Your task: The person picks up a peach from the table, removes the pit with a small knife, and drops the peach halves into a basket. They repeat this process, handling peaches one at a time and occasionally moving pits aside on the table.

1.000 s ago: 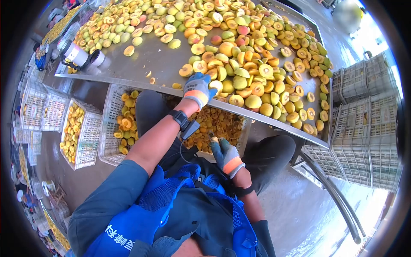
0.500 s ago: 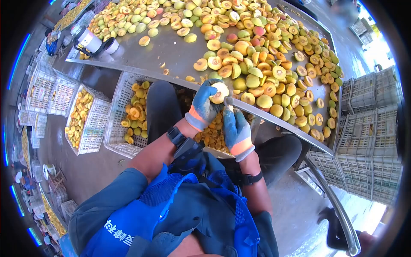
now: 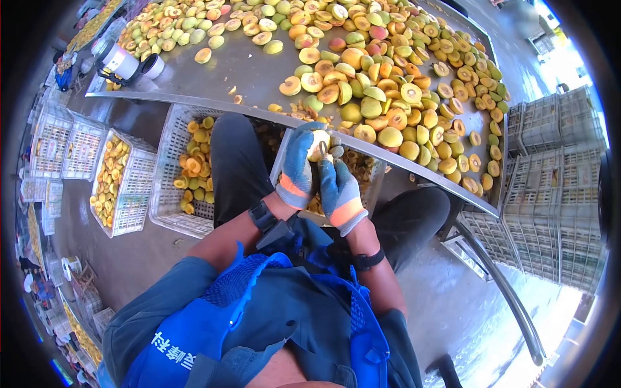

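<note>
My left hand (image 3: 297, 160), in a blue-coated glove with an orange band, is closed around a pale yellow peach half (image 3: 316, 145), its cut side partly showing. My right hand (image 3: 341, 193), gloved alike, grips a small pitting tool (image 3: 323, 149) whose metal loop rests against the cut face of the fruit. Most of the tool's handle is hidden by the fingers. Both hands meet just in front of the metal table's near edge (image 3: 362, 143), above a crate of fruit pieces (image 3: 372, 171) between my knees.
Halved peaches (image 3: 388, 97) cover much of the metal table. A white jug (image 3: 116, 59) and a dark-rimmed cup (image 3: 152, 66) stand at its left corner. Crates of fruit (image 3: 119, 184) are on the floor at left; stacked crates (image 3: 543, 187) rise at right. A curved metal bar (image 3: 501, 284) slopes down nearby.
My hands have come together, and the tool in my right hand now touches the peach half. My left hand has turned the fruit and drawn slightly down from the table edge.
</note>
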Demonstrator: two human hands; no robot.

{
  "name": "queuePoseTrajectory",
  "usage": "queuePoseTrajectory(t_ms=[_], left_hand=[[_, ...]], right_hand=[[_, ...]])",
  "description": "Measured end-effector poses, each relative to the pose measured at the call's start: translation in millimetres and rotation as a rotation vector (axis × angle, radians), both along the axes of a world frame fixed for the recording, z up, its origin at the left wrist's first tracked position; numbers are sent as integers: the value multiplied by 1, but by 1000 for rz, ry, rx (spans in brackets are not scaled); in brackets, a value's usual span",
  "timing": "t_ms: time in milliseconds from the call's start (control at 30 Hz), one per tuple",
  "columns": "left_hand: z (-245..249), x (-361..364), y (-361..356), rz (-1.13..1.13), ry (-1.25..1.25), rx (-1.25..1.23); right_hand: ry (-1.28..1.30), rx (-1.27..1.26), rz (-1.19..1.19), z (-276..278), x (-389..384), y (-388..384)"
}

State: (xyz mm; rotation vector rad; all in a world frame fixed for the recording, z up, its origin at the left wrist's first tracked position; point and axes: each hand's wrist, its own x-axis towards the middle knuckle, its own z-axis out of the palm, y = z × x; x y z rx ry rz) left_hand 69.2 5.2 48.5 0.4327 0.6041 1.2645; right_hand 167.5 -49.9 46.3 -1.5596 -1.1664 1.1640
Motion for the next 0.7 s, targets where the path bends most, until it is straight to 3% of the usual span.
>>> queuePoseTrajectory(t_ms=[67, 167, 333, 400, 467, 567, 700], left_hand=[[0, 0, -2, 26, 66, 38], [-3, 0, -1, 4, 132, 72], [-7, -4, -1, 30, 478, 293], [-4, -3, 1, 50, 441, 180], [3, 3, 2, 58, 202, -131], [-3, 4, 5, 35, 102, -162], [-18, 0, 3, -1, 188, -98]], right_hand=[[-30, 22, 51, 5, 4, 0], [-282, -58, 134, 28, 7, 1], [-194, 29, 172, 13, 12, 1], [-243, 11, 187, 14, 12, 1], [-384, -34, 195, 16, 9, 1], [-7, -85, 204, 4, 11, 0], [403, -321, 296, 14, 21, 0]])
